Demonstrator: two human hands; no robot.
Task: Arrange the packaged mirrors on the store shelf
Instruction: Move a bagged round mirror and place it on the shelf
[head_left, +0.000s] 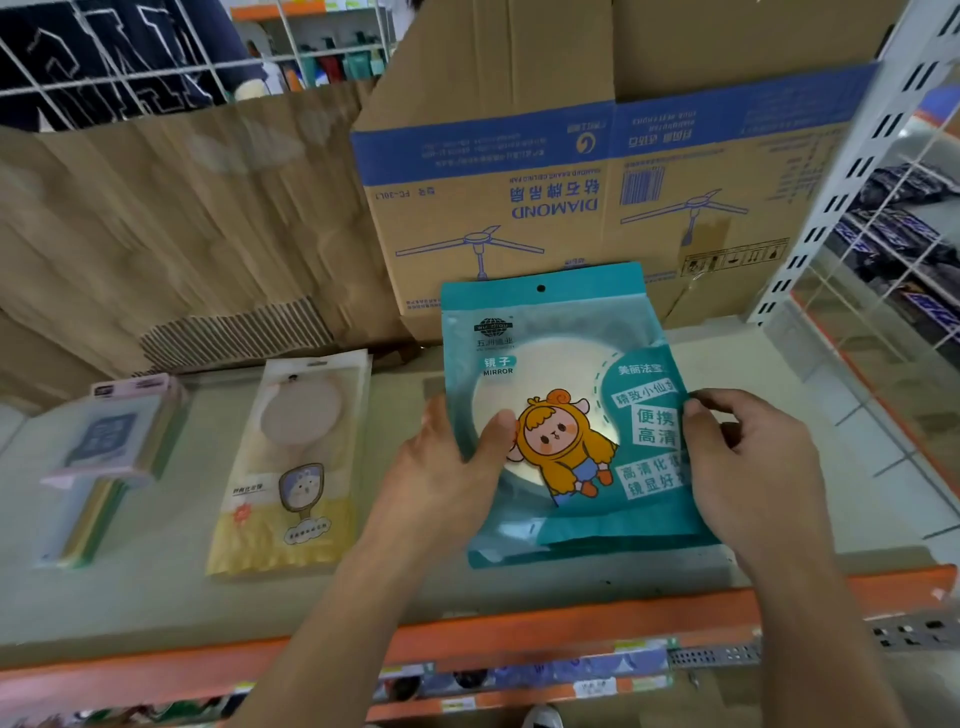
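A teal packaged mirror (558, 358) with a cartoon figure in yellow lies on top of a small stack of like packs at the right of the grey shelf (171, 587). My left hand (452, 462) grips its left edge, thumb on the front. On the other side, my right hand (748, 457) holds the right edge with fingers curled over it. To the left lies a yellow-and-clear pack with a hand mirror (291, 467). Further left sits a stack of pastel mirror packs (109, 457).
A large cardboard box printed DIAMOND (571, 171) stands at the back of the shelf, with sheets of brown cardboard (171, 228) leaning to its left. A white slotted upright (831, 182) and wire grid close the right side. An orange rail (467, 639) runs along the front edge.
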